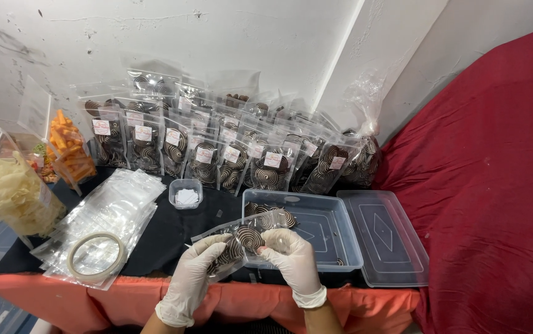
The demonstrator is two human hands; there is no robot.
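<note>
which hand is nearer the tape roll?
Left. The left hand grips the spiral-cookie pouch just right of the tape roll, which lies on the empty bag stack. The right hand holds the pouch's far side, farther away.

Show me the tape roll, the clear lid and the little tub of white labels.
Tape roll [96, 257], head view, on its near rim.
Clear lid [385, 238], head view, on its flat middle.
Label tub [186, 192], head view, on the labels inside.

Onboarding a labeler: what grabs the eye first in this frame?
Rows of clear pouches of dark swirl cookies stand against the back wall. At centre front, the gloved left hand and right hand hold one such pouch over a clear plastic tub. A red cloth fills the right.
</note>
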